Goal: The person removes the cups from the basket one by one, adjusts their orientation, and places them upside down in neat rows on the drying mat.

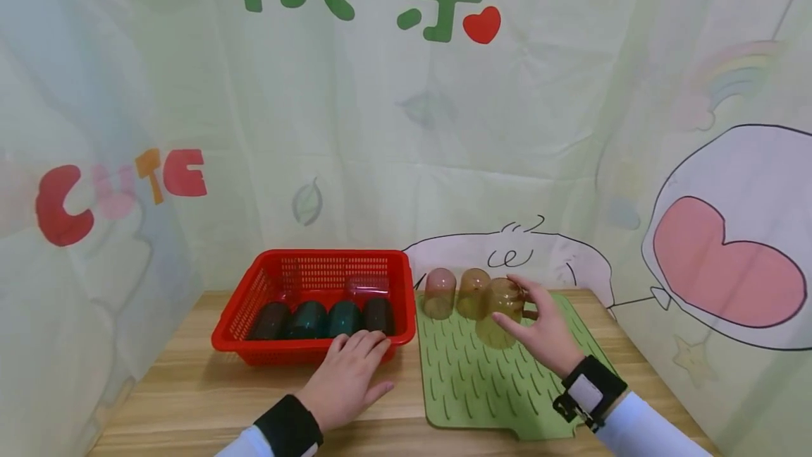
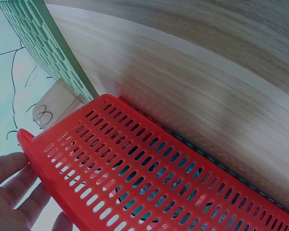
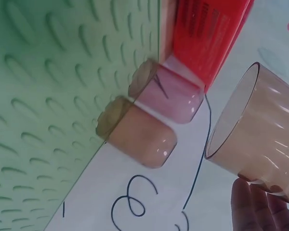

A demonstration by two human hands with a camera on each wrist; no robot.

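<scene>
My right hand (image 1: 547, 336) grips a clear amber cup (image 1: 497, 316) between thumb and fingers, its mouth facing down over the green drying mat (image 1: 466, 386). In the right wrist view the held cup (image 3: 262, 130) is apart from the mat. Two more cups stand upside down at the mat's back edge: a pink one (image 1: 440, 291) and an amber one (image 1: 472, 291). The fingers of my left hand (image 1: 349, 383) rest on the front rim of a red basket (image 1: 317, 355). Inside lie several dark and teal cups (image 1: 309, 319) and a clear pinkish one (image 1: 368, 288).
A wooden table (image 1: 190, 400) lies under the basket and mat. Close behind and on both sides hangs a printed cloth (image 1: 355, 125). The basket's right wall stands next to the mat's left edge.
</scene>
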